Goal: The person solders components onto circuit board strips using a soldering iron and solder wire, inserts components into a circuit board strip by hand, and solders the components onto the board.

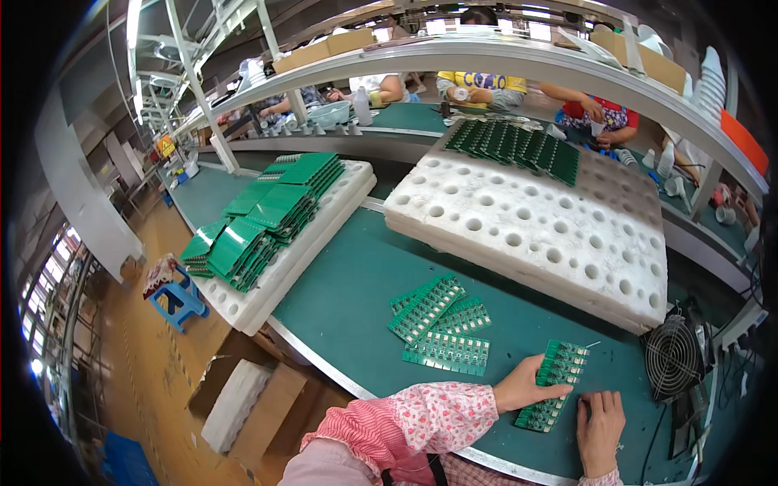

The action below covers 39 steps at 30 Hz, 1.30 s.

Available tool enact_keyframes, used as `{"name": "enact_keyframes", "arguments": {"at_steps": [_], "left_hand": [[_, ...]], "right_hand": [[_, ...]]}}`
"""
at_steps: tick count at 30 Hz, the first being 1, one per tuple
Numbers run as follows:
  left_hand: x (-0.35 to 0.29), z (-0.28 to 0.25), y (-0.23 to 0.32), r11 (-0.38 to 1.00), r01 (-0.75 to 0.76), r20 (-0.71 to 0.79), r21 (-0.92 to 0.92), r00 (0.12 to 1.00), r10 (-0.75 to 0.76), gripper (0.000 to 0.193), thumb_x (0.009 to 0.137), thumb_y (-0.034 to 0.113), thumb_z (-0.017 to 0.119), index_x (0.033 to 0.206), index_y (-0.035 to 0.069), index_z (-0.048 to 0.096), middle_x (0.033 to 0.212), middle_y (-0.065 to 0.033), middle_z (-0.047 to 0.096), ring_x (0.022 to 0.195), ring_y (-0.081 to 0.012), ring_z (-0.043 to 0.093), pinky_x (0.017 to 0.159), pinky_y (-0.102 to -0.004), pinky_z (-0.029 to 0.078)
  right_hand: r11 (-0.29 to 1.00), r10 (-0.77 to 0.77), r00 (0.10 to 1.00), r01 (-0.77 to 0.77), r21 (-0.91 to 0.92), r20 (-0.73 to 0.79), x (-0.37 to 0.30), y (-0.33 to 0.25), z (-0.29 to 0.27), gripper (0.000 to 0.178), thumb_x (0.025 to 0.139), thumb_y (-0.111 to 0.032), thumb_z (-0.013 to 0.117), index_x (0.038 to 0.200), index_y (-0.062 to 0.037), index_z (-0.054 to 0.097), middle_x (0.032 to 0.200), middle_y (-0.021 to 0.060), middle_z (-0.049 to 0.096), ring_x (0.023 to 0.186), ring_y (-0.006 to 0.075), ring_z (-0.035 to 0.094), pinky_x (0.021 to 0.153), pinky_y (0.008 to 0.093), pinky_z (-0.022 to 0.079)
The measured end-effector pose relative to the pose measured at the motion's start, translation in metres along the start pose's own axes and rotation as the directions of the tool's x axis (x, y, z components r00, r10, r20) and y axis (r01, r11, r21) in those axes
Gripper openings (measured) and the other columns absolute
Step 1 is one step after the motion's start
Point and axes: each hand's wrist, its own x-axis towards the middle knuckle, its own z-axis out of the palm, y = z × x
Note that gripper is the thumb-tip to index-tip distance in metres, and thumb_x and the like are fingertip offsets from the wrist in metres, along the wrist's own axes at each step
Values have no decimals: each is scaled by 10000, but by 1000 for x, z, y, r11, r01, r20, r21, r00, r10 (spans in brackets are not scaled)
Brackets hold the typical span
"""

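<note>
My left hand (pixel 523 387) is closed around the edge of a green circuit board panel (pixel 561 364), which carries rows of small parts and is held just over the green mat. Thumb and fingers grip its left side. Close to the panel's right side, my right hand (pixel 600 425) rests on the mat, fingers loosely bent and nothing visible in them. Left of my hands lies a loose group of similar populated panels: one on top (pixel 427 309), another at the front (pixel 447 353), some overlapping.
Stacks of green panels (pixel 279 202) cover a white foam block (pixel 243 312) at left. A larger holed foam block (pixel 527 219) bears darker panels (pixel 515 147) at its back. A black fan (pixel 675 356) stands at right. Co-workers sit beyond the overhead shelf (pixel 454 50); a blue stool (pixel 177 300) is at left.
</note>
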Motion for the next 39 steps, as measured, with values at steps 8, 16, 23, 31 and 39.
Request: {"name": "enact_keyframes", "arguments": {"at_steps": [8, 16, 23, 31, 39], "left_hand": [[6, -4, -3, 993, -40, 63, 113, 997, 33, 389, 810, 96, 704, 1149, 14, 532, 972, -14, 620, 845, -61, 567, 744, -230, 491], [2, 1, 3, 949, -73, 74, 308, 996, 52, 432, 794, 153, 721, 1152, 4, 530, 948, -52, 632, 832, -82, 570, 741, -263, 491], [-1, 1, 7, 948, -49, 98, 315, 995, 19, 457, 772, 171, 728, 1145, -5, 532, 993, -102, 636, 879, -149, 593, 801, -300, 474], [-6, 5, 2, 951, -24, 100, 308, 995, -8, 407, 781, 149, 739, 1116, 4, 559, 946, -45, 636, 841, -81, 568, 750, -254, 487], [-4, 5, 16, 958, 72, -14, 276, 997, -71, 258, 803, 126, 714, 994, -8, 605, 905, -52, 662, 774, -92, 615, 698, -267, 519]], "right_hand": [[999, 23, 997, -22, -24, 70, 10, 0, 2, 142, 701, 31, 644, 798, -3, 546, 794, 128, 546, 762, 326, 506, 662, 419, 421], [996, 87, 992, -90, 23, 95, 4, 6, 0, 141, 690, 48, 635, 784, 2, 540, 781, 134, 537, 761, 330, 509, 668, 419, 426], [998, 48, 999, -48, -28, 1, -9, 9, 5, 112, 719, 40, 626, 811, -1, 577, 795, 131, 550, 754, 317, 522, 667, 413, 432], [991, 125, 990, -127, -31, -56, -25, 7, -1, 97, 730, 32, 638, 795, -8, 578, 776, 124, 560, 736, 312, 530, 650, 406, 433], [467, 550, 809, -503, 727, 206, -5, -8, -6, 100, 819, -63, 676, 882, 12, 657, 813, 72, 678, 705, 101, 608, 663, 238, 493]]}}
